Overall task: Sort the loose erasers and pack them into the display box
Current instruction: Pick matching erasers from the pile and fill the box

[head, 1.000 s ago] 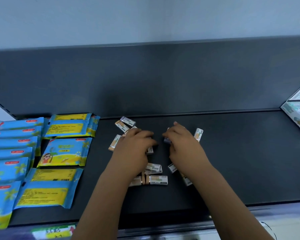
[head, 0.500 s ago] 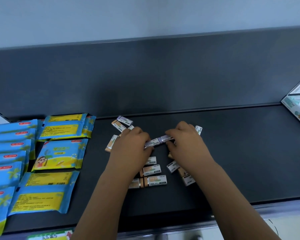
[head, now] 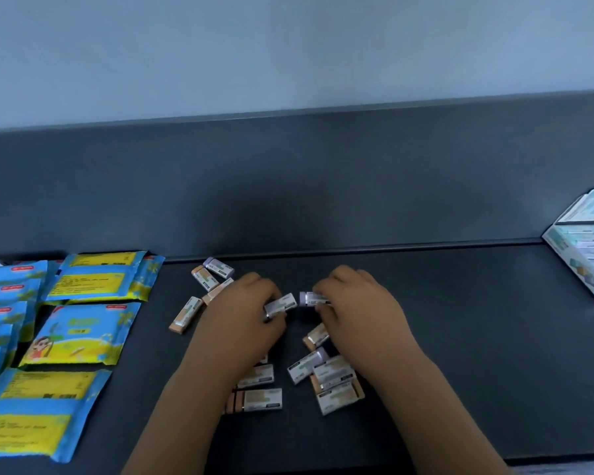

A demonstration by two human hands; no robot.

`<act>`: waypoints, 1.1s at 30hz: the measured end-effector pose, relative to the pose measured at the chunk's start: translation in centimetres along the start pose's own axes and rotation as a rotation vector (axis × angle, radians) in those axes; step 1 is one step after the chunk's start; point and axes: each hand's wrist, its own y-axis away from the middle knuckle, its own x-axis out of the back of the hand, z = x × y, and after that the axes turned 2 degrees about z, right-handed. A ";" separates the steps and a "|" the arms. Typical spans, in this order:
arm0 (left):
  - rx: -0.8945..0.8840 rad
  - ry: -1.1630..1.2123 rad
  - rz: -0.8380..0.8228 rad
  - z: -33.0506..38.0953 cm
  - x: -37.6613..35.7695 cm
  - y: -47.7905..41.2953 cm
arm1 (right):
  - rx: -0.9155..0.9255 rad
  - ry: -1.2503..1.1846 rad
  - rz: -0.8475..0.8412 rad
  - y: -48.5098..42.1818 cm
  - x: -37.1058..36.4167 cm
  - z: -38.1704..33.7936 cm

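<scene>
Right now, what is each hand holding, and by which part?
The left hand pinches the left eraser by its left end; the right hand pinches the right eraser by its right end.

1. The white and teal cardboard display box (head: 585,265), at the right of the frame, is cut off by the right edge. Its printing is too blurred to read.
2. The blue and yellow plastic packets (head: 4,291) run off the left edge and the lower left corner. Their text is illegible.
3. The left hand (head: 240,320) covers one end of the small white-sleeved eraser (head: 282,304) it pinches, and parts of the loose erasers (head: 256,376) under its wrist.
4. The right hand (head: 360,313) hides most of the purple-ended eraser (head: 309,298) it holds.
5. All eraser labels are blurred.
6. Both forearms leave the lower edge.
</scene>
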 end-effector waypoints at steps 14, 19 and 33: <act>0.025 -0.099 0.137 15.2 -6.9 -2.2 | 0.006 -0.211 0.063 5.4 8.0 16.9; 0.049 -0.082 0.160 20.7 -10.2 -1.9 | 0.017 -0.214 0.092 6.6 11.0 21.7; -0.023 0.043 0.108 25.5 -14.1 -4.3 | -0.047 -0.126 0.114 8.0 13.0 25.2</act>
